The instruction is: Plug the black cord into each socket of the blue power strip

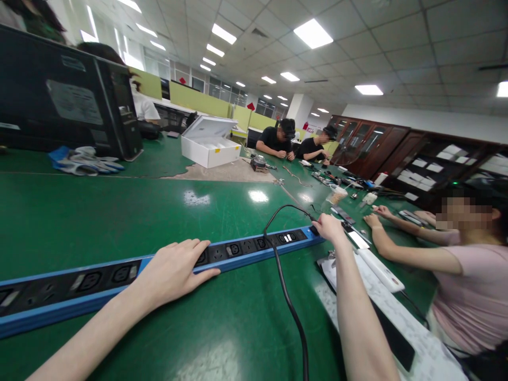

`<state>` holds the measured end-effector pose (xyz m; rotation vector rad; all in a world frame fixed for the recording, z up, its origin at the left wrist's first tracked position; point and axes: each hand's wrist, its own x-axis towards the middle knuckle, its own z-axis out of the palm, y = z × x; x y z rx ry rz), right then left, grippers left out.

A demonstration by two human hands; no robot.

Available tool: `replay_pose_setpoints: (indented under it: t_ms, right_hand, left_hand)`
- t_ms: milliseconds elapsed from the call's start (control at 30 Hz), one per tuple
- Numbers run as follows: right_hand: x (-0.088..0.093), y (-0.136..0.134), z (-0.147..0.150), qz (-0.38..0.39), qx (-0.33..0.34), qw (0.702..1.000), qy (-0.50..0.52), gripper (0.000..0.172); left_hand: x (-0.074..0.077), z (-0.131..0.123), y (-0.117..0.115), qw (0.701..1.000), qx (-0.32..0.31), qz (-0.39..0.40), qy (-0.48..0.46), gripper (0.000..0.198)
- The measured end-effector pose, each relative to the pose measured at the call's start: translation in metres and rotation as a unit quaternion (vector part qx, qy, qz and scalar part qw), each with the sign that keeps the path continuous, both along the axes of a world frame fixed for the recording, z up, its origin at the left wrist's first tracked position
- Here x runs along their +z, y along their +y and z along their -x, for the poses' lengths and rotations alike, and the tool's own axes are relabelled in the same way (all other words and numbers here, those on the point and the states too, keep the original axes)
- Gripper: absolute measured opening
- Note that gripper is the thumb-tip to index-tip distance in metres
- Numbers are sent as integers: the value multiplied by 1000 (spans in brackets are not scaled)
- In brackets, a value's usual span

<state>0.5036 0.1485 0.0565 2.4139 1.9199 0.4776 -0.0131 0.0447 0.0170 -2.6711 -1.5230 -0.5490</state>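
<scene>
Across the glossy green tabletop [119,209], a long blue-edged power strip with black sockets [248,246] is seen laid on a slant, its near length cut off by the left border and its far end brought up beside the right hand [330,227]. Midway along, the strip is straddled by the left hand [174,267], clasped from above, with the near edge covered by the thumb and the top by the fingers. The hands are held well apart. At the far end the right fingers are curled in close beside a thin black cable [288,293]; what exactly is pinched there cannot be told. The cable is looped up, crossed over the sockets and run down to the lower border. Under the right forearm, a marbled grey-white board [431,349] is partly hidden, with a flat black rectangular device [395,338] laid on it; nearby, a slim white bar-shaped strip [381,270] is placed. Farther back, white-and-blue work gloves [85,161] are left beside a black computer tower [67,95], and a white lidded box [212,152] is propped open. To the right, a seat is taken by a person in a pink top [476,291], whose hands are rested on the table.
</scene>
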Motion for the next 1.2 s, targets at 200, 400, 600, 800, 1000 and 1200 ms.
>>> replay_pose_setpoints:
  t_ms: [200,400,600,800,1000,1200]
  right_hand:
    - [2,-2,1,18,-5,1000,5,37]
    - [5,-1,14,-46,-40,997,47,41]
    - [21,-7,20,-76,-20,996,51,37]
    - [45,-25,-2,-62,-19,976,206,34]
    - [36,-34,-20,-34,-46,979,193,20]
    - [24,-26,-40,-29,-34,985,166,27]
  left_hand:
    - [0,-1,1,1000,0,-1,7,74]
    - [-1,-1,2,1000,-4,1,3,73]
    - [-1,-2,2,1000,3,5,6,73]
    - [-4,-2,3,1000,8,12,3,74]
    - [-4,-3,3,1000,6,15,1,74]
    - [-6,-3,4,1000,8,18,-3,74]
